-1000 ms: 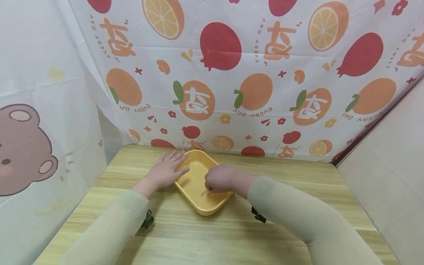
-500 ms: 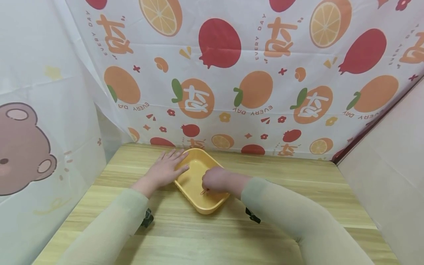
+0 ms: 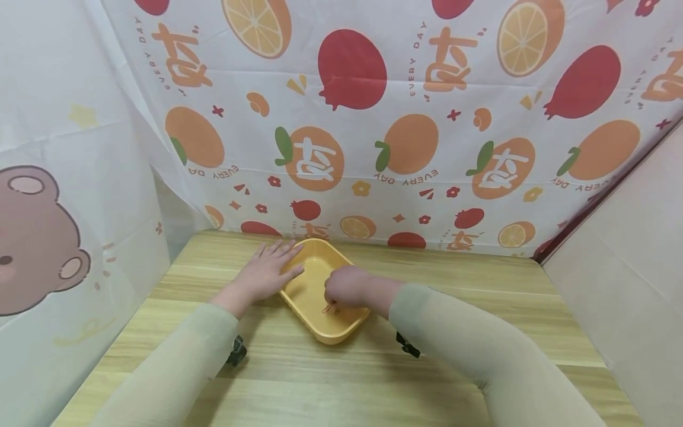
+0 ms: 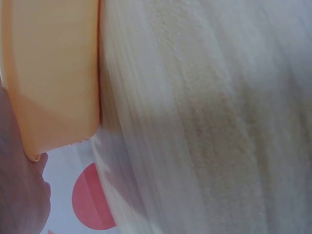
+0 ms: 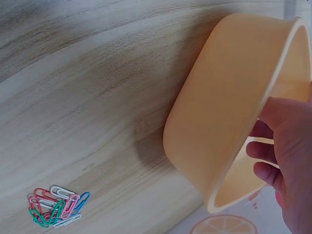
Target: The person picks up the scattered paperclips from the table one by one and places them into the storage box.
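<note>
A yellow rectangular tray (image 3: 304, 317) stands at a slant on the table. My left hand (image 3: 267, 273) lies over its left rim with spread, straight fingers; the left wrist view shows this hand (image 4: 24, 190) against the tray's outer side (image 4: 53, 87). Inside the tray, my right hand (image 3: 349, 286) is lowered with curled fingers, low over the floor. A red paper clip (image 3: 328, 308) shows by its fingertips, and the hand seems to pinch it, though the tips are mostly hidden. In the right wrist view, the right hand (image 5: 292, 146) reaches over the rim.
A small heap of coloured paper clips (image 5: 56, 205) lies on the table in the right wrist view; the right arm hides it in the head view. Fruit-print cloth (image 3: 352, 136) hangs behind the wooden table (image 3: 299, 385). Pale walls (image 3: 613, 284) stand at both sides.
My right hand has shifted slightly left inside the tray, closer to the red paper clip, then stayed almost still. The left hand keeps its place on the rim.
</note>
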`<state>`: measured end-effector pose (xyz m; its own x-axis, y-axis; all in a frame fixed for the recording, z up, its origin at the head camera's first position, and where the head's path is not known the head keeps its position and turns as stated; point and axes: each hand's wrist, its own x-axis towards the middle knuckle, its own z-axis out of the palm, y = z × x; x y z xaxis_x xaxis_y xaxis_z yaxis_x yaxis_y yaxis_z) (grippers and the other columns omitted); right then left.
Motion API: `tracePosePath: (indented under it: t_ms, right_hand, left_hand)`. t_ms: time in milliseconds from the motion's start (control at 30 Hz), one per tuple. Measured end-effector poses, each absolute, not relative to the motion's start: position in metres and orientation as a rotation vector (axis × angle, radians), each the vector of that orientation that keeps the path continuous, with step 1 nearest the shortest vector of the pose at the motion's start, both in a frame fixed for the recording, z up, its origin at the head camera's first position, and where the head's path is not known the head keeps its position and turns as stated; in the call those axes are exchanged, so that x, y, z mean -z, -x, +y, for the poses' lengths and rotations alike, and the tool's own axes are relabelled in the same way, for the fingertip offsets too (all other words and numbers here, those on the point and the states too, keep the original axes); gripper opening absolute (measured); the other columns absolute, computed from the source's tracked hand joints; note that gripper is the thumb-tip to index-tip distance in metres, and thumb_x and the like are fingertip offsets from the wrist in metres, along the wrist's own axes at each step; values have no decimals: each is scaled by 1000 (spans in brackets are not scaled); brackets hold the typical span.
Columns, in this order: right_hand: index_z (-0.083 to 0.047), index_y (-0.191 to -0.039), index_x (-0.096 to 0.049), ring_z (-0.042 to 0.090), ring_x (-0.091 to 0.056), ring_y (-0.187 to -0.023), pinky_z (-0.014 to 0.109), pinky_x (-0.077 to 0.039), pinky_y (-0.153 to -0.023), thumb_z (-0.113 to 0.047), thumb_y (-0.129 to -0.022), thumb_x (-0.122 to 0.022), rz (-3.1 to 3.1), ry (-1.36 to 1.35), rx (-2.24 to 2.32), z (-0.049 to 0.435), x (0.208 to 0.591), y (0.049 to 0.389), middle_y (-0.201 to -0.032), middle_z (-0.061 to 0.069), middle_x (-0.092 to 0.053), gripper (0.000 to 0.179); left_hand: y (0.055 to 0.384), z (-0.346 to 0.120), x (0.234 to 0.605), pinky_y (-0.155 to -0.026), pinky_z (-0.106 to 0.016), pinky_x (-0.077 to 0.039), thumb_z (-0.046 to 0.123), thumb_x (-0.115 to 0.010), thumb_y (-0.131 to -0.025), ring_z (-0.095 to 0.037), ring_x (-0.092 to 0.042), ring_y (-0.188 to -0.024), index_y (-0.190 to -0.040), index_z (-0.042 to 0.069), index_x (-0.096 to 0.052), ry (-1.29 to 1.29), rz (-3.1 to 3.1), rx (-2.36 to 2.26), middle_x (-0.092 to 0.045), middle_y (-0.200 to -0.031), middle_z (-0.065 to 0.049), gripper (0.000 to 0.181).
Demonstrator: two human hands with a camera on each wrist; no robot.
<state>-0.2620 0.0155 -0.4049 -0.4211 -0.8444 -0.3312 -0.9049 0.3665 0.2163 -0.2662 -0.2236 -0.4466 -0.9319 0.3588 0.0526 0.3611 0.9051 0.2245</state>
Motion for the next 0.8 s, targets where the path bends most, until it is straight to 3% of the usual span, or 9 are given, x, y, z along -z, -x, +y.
tracePosePath:
  t_ms: [267, 600, 800]
  right_hand:
    - [-27, -86, -77, 10, -57, -78, 25, -49, -69, -29, -91, -72, 2493, 1612, -484, 24, 398, 262, -82, -12, -60, 7]
    - [-22, -91, -79, 11, -60, -81, 25, -49, -70, -26, -92, -73, 2573, 1699, -138, 48, 389, 259, -84, -8, -64, 8]
    - [-18, -94, -80, 10, -58, -79, 25, -48, -68, -24, -92, -73, 2664, 1668, 128, 76, 384, 262, -85, -6, -64, 9]
  left_hand:
    - [266, -223, 448, -119, -62, -4, 72, -24, -97, -38, -12, -150, -159, 25, -25, 576, -3041, 360, -23, -163, -8, 77]
    - [265, -223, 447, -119, -62, -7, 72, -24, -97, -38, -14, -150, -159, 24, -26, 576, -3041, 344, -21, -164, -6, 78]
    - [266, -222, 446, -118, -62, -6, 60, -36, -102, -39, -13, -150, -159, 23, -27, 580, -3036, 355, -21, -164, -7, 69]
